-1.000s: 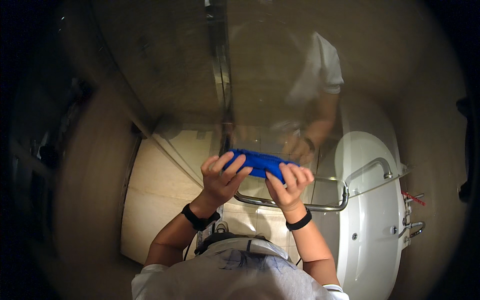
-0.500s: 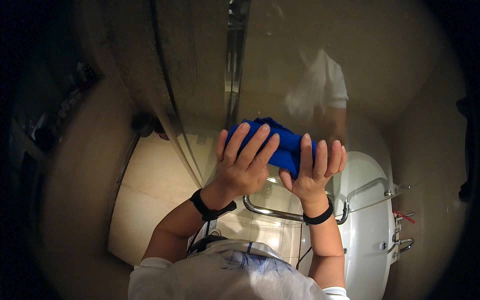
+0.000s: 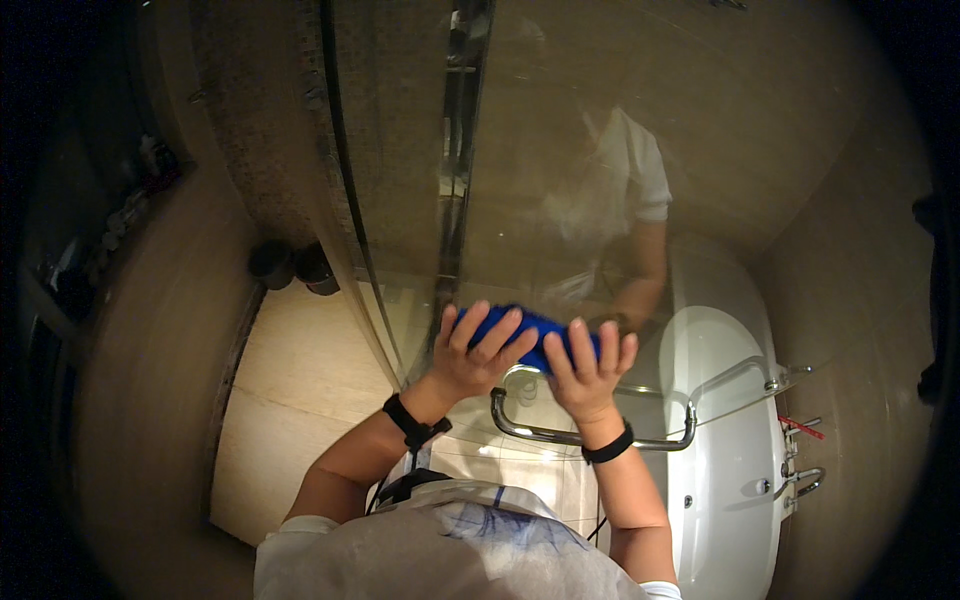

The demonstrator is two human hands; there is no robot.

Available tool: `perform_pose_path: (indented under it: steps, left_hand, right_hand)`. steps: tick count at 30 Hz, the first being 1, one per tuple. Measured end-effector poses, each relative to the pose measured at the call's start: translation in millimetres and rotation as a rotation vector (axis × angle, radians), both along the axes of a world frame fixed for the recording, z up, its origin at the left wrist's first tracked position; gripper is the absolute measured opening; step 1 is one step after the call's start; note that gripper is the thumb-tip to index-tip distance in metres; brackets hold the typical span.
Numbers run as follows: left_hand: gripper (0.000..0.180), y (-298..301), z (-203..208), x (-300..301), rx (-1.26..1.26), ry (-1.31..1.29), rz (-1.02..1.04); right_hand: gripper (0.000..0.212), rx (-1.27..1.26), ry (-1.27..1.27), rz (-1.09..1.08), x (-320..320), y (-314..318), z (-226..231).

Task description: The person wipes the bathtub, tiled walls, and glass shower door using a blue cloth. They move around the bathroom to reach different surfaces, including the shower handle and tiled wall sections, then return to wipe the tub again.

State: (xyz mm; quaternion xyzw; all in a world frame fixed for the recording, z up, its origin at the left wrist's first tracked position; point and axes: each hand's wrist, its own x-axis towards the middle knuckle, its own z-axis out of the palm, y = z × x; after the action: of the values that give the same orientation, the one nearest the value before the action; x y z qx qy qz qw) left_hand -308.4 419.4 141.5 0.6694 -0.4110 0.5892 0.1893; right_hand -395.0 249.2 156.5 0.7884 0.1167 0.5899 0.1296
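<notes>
A folded blue cloth (image 3: 541, 328) lies flat against a glass panel (image 3: 560, 140), under both my hands. My left hand (image 3: 468, 360) presses on its left end with fingers spread. On the right end, my right hand (image 3: 585, 382) does the same, its fingertips reaching over the cloth's top edge. The palms hide part of the cloth. Just below the hands, a chrome bar handle (image 3: 540, 434) is fixed to the glass. Dark bands circle both my wrists.
On the right stands a white bathtub (image 3: 735, 530) with a chrome tap (image 3: 812, 483) and a red item (image 3: 800, 428) by it. Left of the glass is a vertical metal frame (image 3: 455, 180). Two dark round containers (image 3: 272, 265) sit by the tiled wall at left.
Both hands have slid down the glass with the blue cloth, closer to the chrome handle and to my body. Less of the cloth shows now.
</notes>
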Motion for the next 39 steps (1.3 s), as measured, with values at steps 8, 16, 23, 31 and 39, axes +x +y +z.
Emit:
perform_pose_path:
  steps: [8,16,23,31,39]
  left_hand:
    - [0.046,24,110,24,-0.103,-0.011,-0.209]
    - [0.045,55,-72,27,0.016,0.076,-0.128]
    - [0.043,66,-61,30,0.009,0.139,-0.087]
    - [0.042,79,52,55,-0.064,-0.047,-0.109]
    - [0.053,91,-106,36,0.142,0.175,-0.117]
  right_hand:
    - [0.038,0.211,-0.045,0.106,24,38,90]
    - [0.045,-0.072,0.171,0.068,17,42,-52]
    - [0.044,-0.083,0.187,0.049,20,55,-28]
    - [0.036,0.045,-0.074,0.161,47,74,62]
    - [0.028,-0.117,0.212,0.14,14,71,-45]
